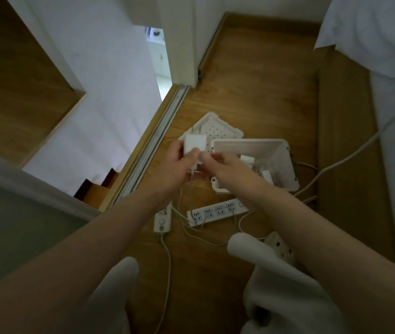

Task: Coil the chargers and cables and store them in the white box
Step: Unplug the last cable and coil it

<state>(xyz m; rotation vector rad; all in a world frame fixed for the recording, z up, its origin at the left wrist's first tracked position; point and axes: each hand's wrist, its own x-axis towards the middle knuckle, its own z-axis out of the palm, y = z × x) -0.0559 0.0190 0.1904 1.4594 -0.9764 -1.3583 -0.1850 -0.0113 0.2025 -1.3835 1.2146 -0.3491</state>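
While the left hand (174, 165) holds the charger (194, 143) in a closed grip, its cable (191, 186) hangs down toward the floor (252, 92), pinched at the top by the right hand (225, 162), which is nearer the white box (285, 165) just to the right.

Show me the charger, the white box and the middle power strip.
charger (192, 143), head view, flat white face.
white box (247, 147), head view, inner far wall.
middle power strip (217, 211), head view, socketed top face.
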